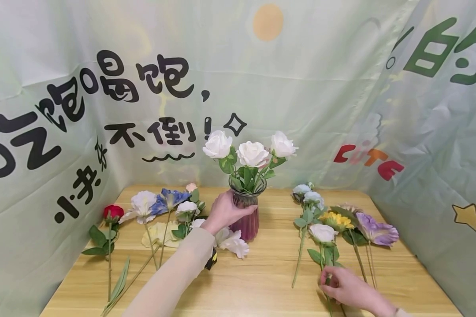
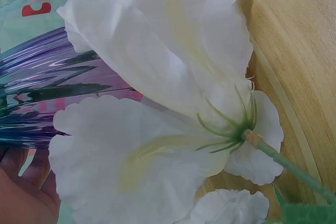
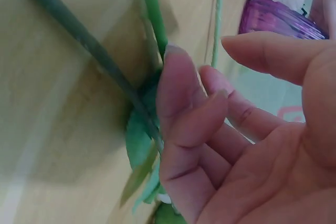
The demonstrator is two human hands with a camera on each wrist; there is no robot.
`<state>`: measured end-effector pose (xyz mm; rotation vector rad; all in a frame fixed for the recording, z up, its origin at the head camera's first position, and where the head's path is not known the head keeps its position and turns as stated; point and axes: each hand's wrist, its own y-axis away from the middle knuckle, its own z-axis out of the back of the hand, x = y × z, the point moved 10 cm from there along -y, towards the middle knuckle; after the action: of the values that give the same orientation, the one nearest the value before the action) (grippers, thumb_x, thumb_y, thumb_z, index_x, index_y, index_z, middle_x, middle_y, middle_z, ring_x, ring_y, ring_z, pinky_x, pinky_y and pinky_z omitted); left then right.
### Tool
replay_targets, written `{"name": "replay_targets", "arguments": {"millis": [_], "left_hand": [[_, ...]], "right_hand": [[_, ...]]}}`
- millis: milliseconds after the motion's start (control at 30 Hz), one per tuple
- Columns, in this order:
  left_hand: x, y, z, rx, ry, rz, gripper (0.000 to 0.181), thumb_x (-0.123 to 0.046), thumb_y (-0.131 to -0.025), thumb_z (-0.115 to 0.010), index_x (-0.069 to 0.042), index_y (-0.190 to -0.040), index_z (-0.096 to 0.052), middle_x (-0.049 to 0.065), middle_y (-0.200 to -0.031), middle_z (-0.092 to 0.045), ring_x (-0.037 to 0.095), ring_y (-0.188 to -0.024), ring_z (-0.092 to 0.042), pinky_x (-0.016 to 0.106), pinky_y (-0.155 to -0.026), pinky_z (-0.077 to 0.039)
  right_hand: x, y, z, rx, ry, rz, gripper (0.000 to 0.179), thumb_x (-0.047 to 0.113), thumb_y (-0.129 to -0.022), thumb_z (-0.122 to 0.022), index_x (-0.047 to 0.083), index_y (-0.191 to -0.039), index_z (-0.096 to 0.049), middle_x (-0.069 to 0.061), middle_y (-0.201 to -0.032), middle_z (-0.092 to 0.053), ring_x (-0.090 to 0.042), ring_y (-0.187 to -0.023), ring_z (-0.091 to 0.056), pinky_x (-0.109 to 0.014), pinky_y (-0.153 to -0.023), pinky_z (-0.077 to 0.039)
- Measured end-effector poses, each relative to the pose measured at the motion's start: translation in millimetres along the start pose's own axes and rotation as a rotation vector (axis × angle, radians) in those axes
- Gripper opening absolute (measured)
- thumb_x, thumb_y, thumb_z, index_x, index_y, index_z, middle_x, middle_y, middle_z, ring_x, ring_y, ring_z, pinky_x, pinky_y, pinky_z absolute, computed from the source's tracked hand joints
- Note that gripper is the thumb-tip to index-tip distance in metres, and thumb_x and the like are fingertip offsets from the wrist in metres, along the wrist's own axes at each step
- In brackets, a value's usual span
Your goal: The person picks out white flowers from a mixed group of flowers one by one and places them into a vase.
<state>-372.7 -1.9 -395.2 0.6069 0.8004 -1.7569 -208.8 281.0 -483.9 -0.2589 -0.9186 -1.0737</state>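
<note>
My left hand (image 1: 227,212) grips the ribbed glass vase (image 1: 251,225), grey at the neck and purplish-pink below. Three white roses (image 1: 253,154) with green leaves stand in it. In the left wrist view, a large white flower (image 2: 157,51) covers much of the vase. On the right, my right hand (image 1: 347,285) is at the stem of a white rose (image 1: 323,232) lying on the table. The right wrist view shows its fingertips beside the green stem (image 3: 151,9), the thumb apart from them and the fingers bent loosely.
On the wooden table (image 1: 258,281) at left lie a red rose (image 1: 113,213), a blue flower (image 1: 169,200) and several pale flowers. At right are light-blue flowers (image 1: 313,199), a yellow flower (image 1: 336,221) and a purple one (image 1: 377,230). Printed cloth (image 1: 321,97) surrounds the table.
</note>
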Motion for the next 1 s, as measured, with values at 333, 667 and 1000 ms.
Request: {"name": "replay_targets", "arguments": {"millis": [333, 667, 1000], "left_hand": [[0.2, -0.1, -0.8, -0.006, -0.002, -0.005, 0.066, -0.059, -0.076, -0.08, -0.016, -0.123, -0.064, 0.006, -0.114, -0.074, 0.025, -0.103, -0.071, 0.043, -0.089, -0.058], [1.1, 0.5, -0.3, -0.006, -0.005, 0.008, 0.067, -0.059, -0.076, -0.079, -0.017, -0.124, -0.064, 0.006, -0.117, -0.074, 0.025, -0.107, -0.071, 0.043, -0.092, -0.057], [0.2, 1.0, 0.8, -0.005, -0.004, 0.014, 0.065, -0.058, -0.076, -0.08, -0.016, -0.122, -0.064, 0.006, -0.115, -0.074, 0.025, -0.105, -0.071, 0.043, -0.091, -0.057]], "right_hand": [[-6.0, -1.8, -7.2, -0.027, 0.087, -0.045, 0.01, 0.015, -0.093, -0.069, 0.011, -0.092, -0.06, 0.01, -0.061, -0.051, -0.001, -0.05, -0.047, -0.022, -0.049, -0.039], [-5.8, -2.9, -8.4, -0.063, 0.226, -0.103, 0.017, 0.018, -0.09, -0.074, 0.013, -0.098, -0.059, 0.003, -0.07, -0.052, -0.003, -0.058, -0.042, -0.026, -0.052, -0.033], [-7.6, -4.3, -9.7, -0.116, 0.184, -0.107, 0.029, 0.008, -0.087, -0.073, 0.009, -0.112, -0.057, 0.001, -0.072, -0.054, -0.004, -0.057, -0.043, -0.025, -0.052, -0.033]]}}
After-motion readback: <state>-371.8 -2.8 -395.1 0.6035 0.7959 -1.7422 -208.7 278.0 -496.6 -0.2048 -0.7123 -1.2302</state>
